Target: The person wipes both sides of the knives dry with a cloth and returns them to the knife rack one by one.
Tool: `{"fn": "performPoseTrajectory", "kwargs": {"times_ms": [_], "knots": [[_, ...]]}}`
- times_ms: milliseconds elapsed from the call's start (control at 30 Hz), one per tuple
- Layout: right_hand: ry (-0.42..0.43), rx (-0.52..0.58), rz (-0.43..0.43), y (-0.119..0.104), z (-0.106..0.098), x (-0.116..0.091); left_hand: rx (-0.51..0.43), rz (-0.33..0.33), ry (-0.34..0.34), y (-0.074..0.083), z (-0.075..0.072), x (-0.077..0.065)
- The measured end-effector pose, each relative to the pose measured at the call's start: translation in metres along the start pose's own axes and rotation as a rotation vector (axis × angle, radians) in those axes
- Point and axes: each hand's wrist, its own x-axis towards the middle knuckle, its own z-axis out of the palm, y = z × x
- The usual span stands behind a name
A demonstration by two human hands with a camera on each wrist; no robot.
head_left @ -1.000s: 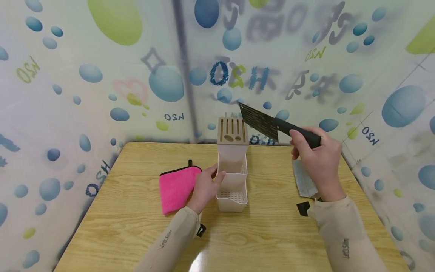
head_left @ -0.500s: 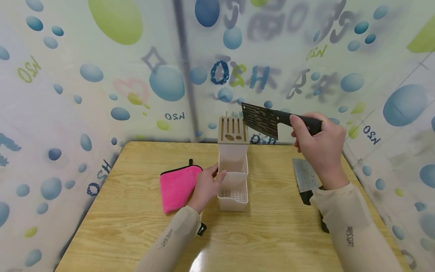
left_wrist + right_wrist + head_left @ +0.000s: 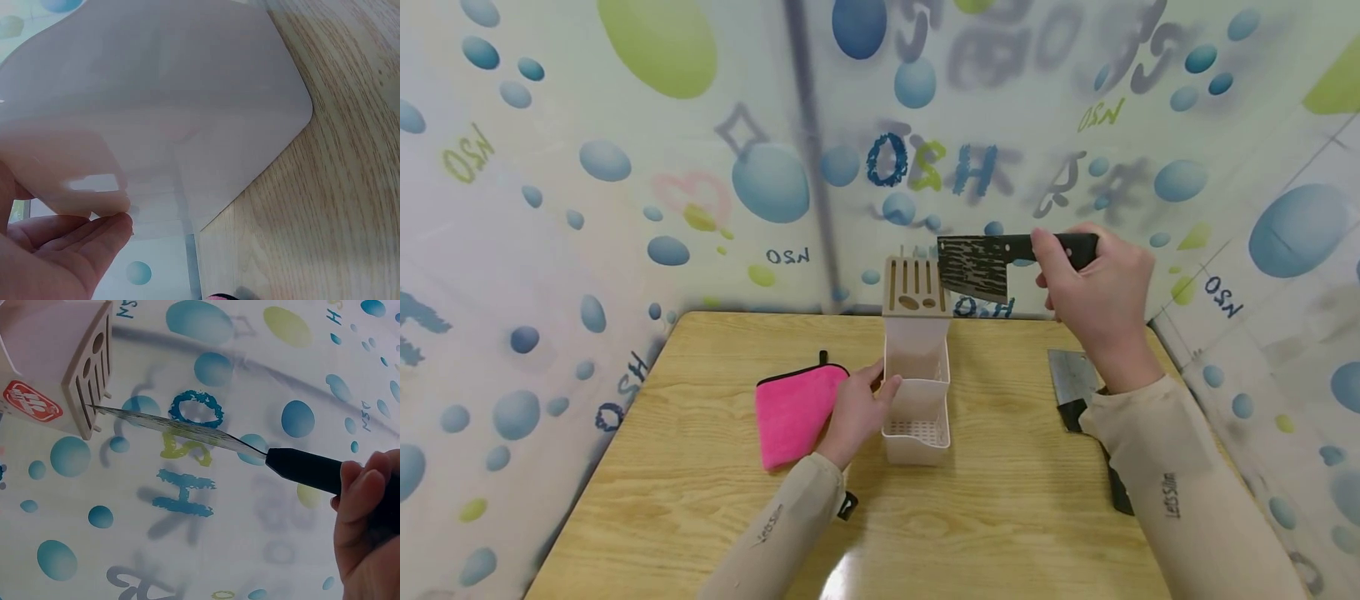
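In the head view a cream knife holder stands on the wooden table, slotted tan top uppermost. My left hand holds its left side, thumb over the front edge; in the left wrist view the fingertips touch the smooth side wall. High at the right, my right hand grips a dark-patterned cleaver by its black handle, blade pointing left. The blade's front end overlaps the rightmost slot. From the right wrist view, the blade corner meets the slotted top; whether it is inside cannot be told.
A pink cloth lies left of the holder. Right on the table is another cleaver, partly under my forearm, with a black handle beside the sleeve. A black piece with a hole shows by my left wrist. A patterned wall rises behind.
My right hand has risen a little and turned the cleaver, so its handle lies nearly level and its blade overlaps the holder's top. My left hand keeps its hold.
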Motion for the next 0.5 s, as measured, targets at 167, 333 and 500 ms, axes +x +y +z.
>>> {"fn": "performPoseTrajectory", "kwargs": {"times_ms": [167,333,500], "knots": [[-0.020,0.004,0.025,-0.003,0.002,0.004,-0.004,0.010,0.005,-0.001,0.000,0.000],[-0.019,-0.008,0.007,-0.008,0.006,0.008,-0.003,0.010,0.005,-0.001,0.001,-0.001],[-0.013,-0.051,-0.010,-0.012,0.010,0.012,-0.003,0.024,0.009,-0.001,0.001,0.000]]}}
